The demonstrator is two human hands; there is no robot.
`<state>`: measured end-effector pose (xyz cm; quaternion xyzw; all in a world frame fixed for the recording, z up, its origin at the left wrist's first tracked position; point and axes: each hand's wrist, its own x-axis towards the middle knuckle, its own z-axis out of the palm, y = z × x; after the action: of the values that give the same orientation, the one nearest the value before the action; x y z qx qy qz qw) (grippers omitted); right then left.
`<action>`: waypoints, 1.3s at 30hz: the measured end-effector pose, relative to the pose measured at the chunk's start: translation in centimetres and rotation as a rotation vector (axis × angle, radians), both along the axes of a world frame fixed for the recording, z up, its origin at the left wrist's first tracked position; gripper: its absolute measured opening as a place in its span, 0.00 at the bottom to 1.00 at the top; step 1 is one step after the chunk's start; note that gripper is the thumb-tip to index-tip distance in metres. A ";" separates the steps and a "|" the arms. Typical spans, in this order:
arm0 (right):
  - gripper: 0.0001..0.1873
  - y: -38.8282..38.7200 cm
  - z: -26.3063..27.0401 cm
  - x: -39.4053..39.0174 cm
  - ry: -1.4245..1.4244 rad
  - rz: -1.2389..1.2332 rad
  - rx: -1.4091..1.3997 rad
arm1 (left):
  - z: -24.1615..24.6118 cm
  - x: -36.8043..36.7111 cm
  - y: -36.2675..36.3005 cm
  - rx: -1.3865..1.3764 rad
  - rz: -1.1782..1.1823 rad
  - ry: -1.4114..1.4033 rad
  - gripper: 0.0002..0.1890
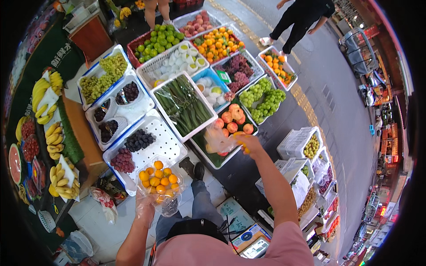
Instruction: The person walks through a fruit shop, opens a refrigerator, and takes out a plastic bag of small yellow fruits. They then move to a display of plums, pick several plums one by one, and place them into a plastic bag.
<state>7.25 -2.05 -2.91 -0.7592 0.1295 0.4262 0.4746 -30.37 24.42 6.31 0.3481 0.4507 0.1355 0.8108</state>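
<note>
My left hand, in a thin clear plastic glove, holds a clear plastic container of small round orange fruits at its near side. To the right, my right hand is bent at the wrist over a crate of pomegranates. A crumpled translucent plastic bag hangs from its fingers and covers some of the fruit. Yellow-orange patches show at the fingertips; I cannot tell what they are. Just beyond the container, a white perforated tray bears dark grapes and reddish grapes.
Ahead stand crates of cucumbers, limes, small orange citrus and green grapes. Bananas line a stand at left. More fruit crates stand at right by the road. A person in black is beyond.
</note>
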 end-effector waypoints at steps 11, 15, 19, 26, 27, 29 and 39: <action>0.24 3.1 -15.6 -1.8 -0.432 0.708 -0.267 | -2.1 4.7 -3.6 -0.084 -0.006 0.031 0.39; 0.23 5.5 -18.3 4.9 -0.522 0.353 -0.164 | -2.0 6.2 -4.2 -0.109 0.067 -0.027 0.38; 0.23 2.6 -17.9 6.9 -0.299 0.348 -0.211 | -2.0 6.5 -4.5 -0.102 0.087 0.004 0.39; 0.22 -0.8 -17.4 3.5 -0.142 0.716 -0.109 | -2.3 6.3 -4.6 -0.127 0.093 0.052 0.41; 0.23 -0.4 -18.3 3.1 -0.352 0.783 -0.024 | -2.6 6.6 -4.5 -0.130 0.082 0.061 0.41; 0.23 0.7 -21.0 2.5 -0.669 0.770 0.074 | -2.8 6.7 -4.8 -0.093 0.044 0.082 0.41; 0.16 0.4 -26.3 3.2 -0.075 -0.190 -0.027 | -2.9 6.5 -5.0 -0.132 0.036 0.072 0.41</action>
<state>10.46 -1.70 -29.19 -0.7654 0.1888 0.3487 0.5069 -23.83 19.43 3.41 0.2904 0.4936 0.1072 0.8127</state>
